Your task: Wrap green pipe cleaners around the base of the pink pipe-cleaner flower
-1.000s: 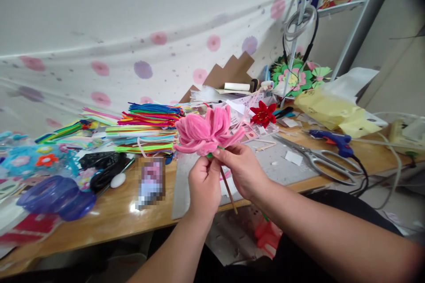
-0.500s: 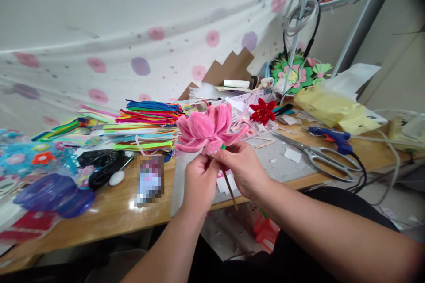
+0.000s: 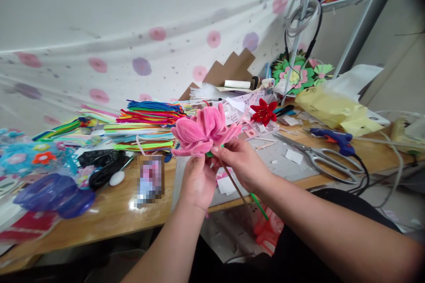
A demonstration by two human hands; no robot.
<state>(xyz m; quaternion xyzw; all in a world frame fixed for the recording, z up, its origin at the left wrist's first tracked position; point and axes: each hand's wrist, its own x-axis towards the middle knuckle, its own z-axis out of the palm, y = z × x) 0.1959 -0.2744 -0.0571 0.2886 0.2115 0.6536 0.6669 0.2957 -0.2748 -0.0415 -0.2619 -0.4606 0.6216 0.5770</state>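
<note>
A fuzzy pink pipe-cleaner flower (image 3: pixel 204 131) is held up over the table's front edge, tilted to the left. My left hand (image 3: pixel 198 181) is closed beneath its petals, with the thumb pressed up at the base. My right hand (image 3: pixel 241 161) pinches the flower just under the head, where a little green shows. From between the hands a thin brown stick (image 3: pixel 237 188) slants down to the right. Below my right wrist a green strip (image 3: pixel 259 206) pokes out; its upper part is hidden.
Bundles of coloured pipe cleaners (image 3: pixel 149 115) lie behind on the left. A red flower (image 3: pixel 264 112), large scissors (image 3: pixel 318 159) and a blue glue gun (image 3: pixel 335 138) lie to the right. A purple plastic bowl (image 3: pixel 49 194) stands at left, and a grey mat (image 3: pixel 282 170) lies under paper scraps.
The pink flower has turned and tipped to the left, and its brown stick slants more. My left thumb has moved up against the base. The green strip has come into sight.
</note>
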